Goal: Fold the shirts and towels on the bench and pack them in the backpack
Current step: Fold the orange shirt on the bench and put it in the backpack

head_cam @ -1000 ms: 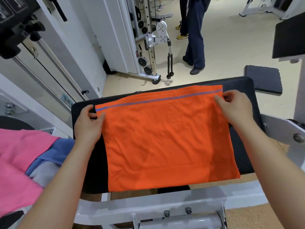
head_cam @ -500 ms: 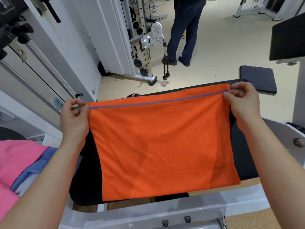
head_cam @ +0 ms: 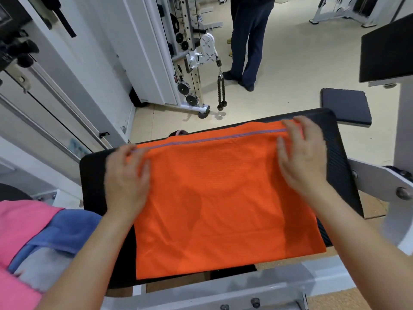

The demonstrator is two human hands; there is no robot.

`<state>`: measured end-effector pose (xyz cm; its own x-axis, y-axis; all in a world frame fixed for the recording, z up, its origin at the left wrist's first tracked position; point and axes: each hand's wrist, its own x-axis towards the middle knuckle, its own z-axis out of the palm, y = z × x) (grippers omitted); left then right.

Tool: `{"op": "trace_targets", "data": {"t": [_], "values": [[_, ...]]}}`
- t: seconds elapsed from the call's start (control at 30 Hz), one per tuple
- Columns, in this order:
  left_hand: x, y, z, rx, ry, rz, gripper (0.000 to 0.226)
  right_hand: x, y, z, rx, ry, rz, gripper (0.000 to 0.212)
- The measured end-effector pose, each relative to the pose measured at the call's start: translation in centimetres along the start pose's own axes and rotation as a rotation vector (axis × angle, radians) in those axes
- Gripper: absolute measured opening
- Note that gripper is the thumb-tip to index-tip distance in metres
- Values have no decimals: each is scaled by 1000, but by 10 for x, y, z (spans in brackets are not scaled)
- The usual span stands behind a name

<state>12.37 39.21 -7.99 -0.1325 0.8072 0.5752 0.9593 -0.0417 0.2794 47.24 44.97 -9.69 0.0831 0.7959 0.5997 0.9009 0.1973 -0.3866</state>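
Note:
An orange towel [head_cam: 223,198] with a purple stripe along its far edge lies spread over the black bench pad [head_cam: 342,153]; its near edge hangs past the pad's front. My left hand [head_cam: 127,180] rests on the towel's far left corner with fingers laid out over the cloth. Over the far right corner, my right hand [head_cam: 301,157] has its fingers straight and spread, touching the towel. Both hands are a little blurred. No backpack is in view.
A pile of pink [head_cam: 20,224], blue [head_cam: 67,227] and grey [head_cam: 38,271] cloths lies at the lower left. A cable machine [head_cam: 201,57] and a standing person [head_cam: 248,41] are beyond the bench. A dark square pad [head_cam: 345,105] sits to the right.
Half a second ago both hands pinched the towel's far corners and held that edge raised. Now the edge lies on the pad and both hands have flattened onto the cloth, shifted inward.

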Motion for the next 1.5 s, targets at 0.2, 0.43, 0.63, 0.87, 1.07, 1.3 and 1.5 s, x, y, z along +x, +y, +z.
{"op": "trace_targets", "data": {"t": [0.2,0.43,0.63,0.87,1.07,1.3,1.5], "values": [[-32,11,26,150,-347,11,75,-23,-4,21,-223,-418,-63,60],[-34,11,29,244,-391,-7,73,-23,-42,9,-215,-374,-118,62],[-38,15,0,102,-400,-67,74,-32,-89,53,-188,-436,-229,60],[-169,30,-48,-49,-230,-683,54,-24,-92,45,-140,-513,-188,64],[-184,31,-47,-359,-239,-1110,35,-42,-157,4,315,-405,-88,49],[-168,40,-64,-781,-298,-1182,10,-148,-215,-2,537,-1137,103,43],[-151,41,-76,-846,-570,-816,31,-142,-223,26,456,-966,213,23]]}}
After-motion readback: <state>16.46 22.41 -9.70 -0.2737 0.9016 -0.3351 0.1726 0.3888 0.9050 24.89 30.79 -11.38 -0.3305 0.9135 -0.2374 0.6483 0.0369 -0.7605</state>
